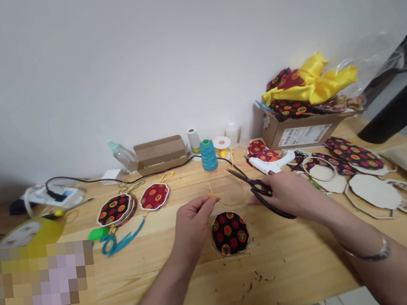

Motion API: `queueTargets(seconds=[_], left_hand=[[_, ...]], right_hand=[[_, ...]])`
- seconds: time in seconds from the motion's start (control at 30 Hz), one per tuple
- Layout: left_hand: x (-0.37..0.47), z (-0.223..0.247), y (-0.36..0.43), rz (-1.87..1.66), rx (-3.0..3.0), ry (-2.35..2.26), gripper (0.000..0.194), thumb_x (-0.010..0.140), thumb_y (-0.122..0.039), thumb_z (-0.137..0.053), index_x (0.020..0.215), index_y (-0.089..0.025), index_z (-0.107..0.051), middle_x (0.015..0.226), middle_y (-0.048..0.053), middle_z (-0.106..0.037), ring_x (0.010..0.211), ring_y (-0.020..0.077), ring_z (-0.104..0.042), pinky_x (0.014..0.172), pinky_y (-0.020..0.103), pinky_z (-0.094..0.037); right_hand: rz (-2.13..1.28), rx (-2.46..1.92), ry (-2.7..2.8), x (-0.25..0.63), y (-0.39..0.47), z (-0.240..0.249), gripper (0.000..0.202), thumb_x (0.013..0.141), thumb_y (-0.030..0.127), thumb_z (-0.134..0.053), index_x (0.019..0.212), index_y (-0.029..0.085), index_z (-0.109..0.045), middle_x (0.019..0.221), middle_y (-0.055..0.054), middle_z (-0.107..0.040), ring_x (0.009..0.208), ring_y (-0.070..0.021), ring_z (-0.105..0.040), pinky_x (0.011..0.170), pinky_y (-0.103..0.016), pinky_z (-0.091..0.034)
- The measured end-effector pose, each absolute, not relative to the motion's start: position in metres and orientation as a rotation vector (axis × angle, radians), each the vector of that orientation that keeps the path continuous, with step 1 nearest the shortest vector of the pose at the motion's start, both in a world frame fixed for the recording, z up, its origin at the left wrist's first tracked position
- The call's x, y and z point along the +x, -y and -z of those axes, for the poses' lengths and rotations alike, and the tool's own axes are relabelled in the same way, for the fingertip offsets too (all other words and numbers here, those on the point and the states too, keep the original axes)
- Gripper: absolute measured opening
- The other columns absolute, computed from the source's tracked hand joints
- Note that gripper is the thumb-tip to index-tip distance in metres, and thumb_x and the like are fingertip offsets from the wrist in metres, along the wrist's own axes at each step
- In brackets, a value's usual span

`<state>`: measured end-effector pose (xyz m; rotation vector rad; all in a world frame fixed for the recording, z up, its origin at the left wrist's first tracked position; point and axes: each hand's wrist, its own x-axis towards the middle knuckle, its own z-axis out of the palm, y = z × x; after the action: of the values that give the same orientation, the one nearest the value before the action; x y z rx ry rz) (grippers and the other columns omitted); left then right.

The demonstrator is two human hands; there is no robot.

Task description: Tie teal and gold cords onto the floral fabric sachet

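Observation:
Between the fingertips of my left hand [194, 221] is pinched a yellow cord [236, 202], which loops right and runs back toward a white spool [221, 145]. My right hand [290, 194] grips black-handled scissors [255, 183], their blades parted and pointing left toward the spool. Just below my left fingertips, a round black fabric piece [230, 233] with red and orange flower medallions lies flat on the wooden table [148, 284]. Dark scraps [256, 279] are scattered below it.
Finished patterned pieces [113, 210] with teal tassels [116, 244] lie at left. A teal thread cone [208, 156] stands at the back. Right of it are a white glue gun [272, 162], a fabric-filled cardboard box [297, 130] and pale cut-out frames [375, 191]. A black cable [144, 179] crosses the back.

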<state>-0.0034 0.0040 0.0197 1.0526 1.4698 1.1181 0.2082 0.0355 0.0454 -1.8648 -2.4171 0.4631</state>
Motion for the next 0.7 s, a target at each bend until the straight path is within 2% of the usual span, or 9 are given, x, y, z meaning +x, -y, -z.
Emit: queueTargets(seconds=[0.1,0.23,0.37,0.43,0.57,0.7], left_hand=[[-0.004,-0.017,-0.005,-1.117,1.032,-1.432,0.020,0.069,-0.035,-0.066,0.075,-0.017,-0.074,0.037,-0.007,-0.041,0.042,0.0084,-0.036,0.049,0.022,-0.031],[-0.003,-0.018,-0.004,-1.106,1.017,-1.424,0.022,0.068,-0.035,-0.066,0.075,-0.016,-0.074,0.037,-0.007,-0.040,0.041,0.0077,-0.033,0.047,0.022,-0.028],[-0.003,-0.016,-0.003,-1.057,1.022,-1.352,0.024,0.068,-0.037,-0.066,0.075,-0.015,-0.072,0.038,-0.007,-0.038,0.040,0.0066,-0.028,0.044,0.022,-0.021],[-0.004,-0.013,-0.003,-1.020,1.036,-1.276,0.026,0.070,-0.039,-0.064,0.075,-0.014,-0.071,0.039,-0.007,-0.037,0.040,0.0060,-0.027,0.044,0.022,-0.018],[-0.004,-0.013,-0.002,-0.952,1.083,-1.205,0.029,0.072,-0.041,-0.062,0.076,-0.013,-0.070,0.039,-0.007,-0.036,0.040,0.0058,-0.027,0.044,0.022,-0.017],[-0.002,-0.021,0.000,-0.876,1.113,-1.228,0.027,0.070,-0.039,-0.064,0.070,-0.013,-0.070,0.043,-0.005,-0.042,0.042,0.0060,-0.028,0.043,0.022,-0.017]], right_hand=[[-0.108,-2.123,2.537,0.225,-0.039,-0.045,0.039,0.077,0.048,-0.048,0.072,0.012,-0.065,0.072,-0.016,-0.064,0.069,-0.0252,-0.060,0.056,-0.030,-0.036],[-0.153,-2.205,2.614,0.239,-0.038,-0.046,0.024,0.073,0.030,-0.053,0.076,0.011,-0.067,0.076,-0.017,-0.066,0.070,-0.0257,-0.063,0.057,-0.030,-0.038],[-0.153,-2.071,2.533,0.233,-0.035,-0.055,0.023,0.076,0.027,-0.051,0.080,0.013,-0.068,0.079,-0.016,-0.067,0.071,-0.0247,-0.061,0.057,-0.030,-0.037],[-0.331,-1.801,2.467,0.221,-0.037,-0.060,0.025,0.080,0.031,-0.049,0.080,0.016,-0.069,0.076,-0.011,-0.067,0.070,-0.0212,-0.059,0.058,-0.029,-0.037],[-1.126,-1.325,2.194,0.191,-0.050,-0.062,0.029,0.081,0.038,-0.051,0.078,0.016,-0.069,0.066,-0.004,-0.064,0.060,-0.0132,-0.053,0.053,-0.024,-0.038],[-1.407,-1.197,1.957,0.171,-0.057,-0.055,0.023,0.073,0.031,-0.060,0.084,0.013,-0.069,0.072,-0.003,-0.065,0.064,-0.0107,-0.053,0.061,-0.023,-0.041]])
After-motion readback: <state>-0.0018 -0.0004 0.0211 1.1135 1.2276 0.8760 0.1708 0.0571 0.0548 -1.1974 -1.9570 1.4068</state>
